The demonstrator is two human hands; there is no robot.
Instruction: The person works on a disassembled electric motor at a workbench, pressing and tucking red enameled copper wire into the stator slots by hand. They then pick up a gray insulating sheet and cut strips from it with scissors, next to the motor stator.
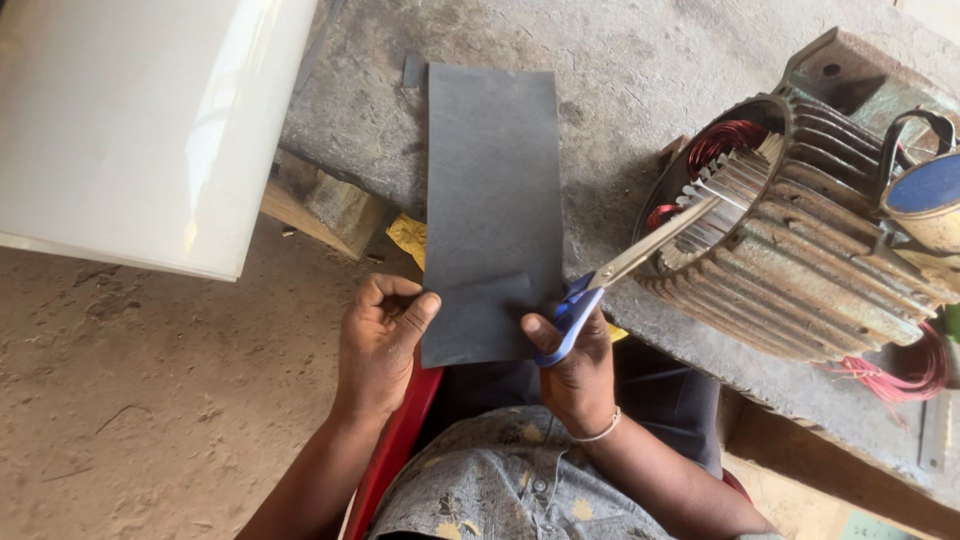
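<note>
Grey sheet (492,200) lengthwise away, left hand (380,340), right hand (575,370), scissors (620,280) pointing right.

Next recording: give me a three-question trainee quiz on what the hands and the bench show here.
1. True or false: the scissors are in the left hand.
2. What does the left hand pinch?
A. red wire
B. dark grey sheet
C. wooden block
3. Fill in: the ribbed motor housing lies on the ____ slab.

Key:
1. False; the right hand holds them by the blue handles.
2. B, at its lower left corner.
3. Concrete.
</note>
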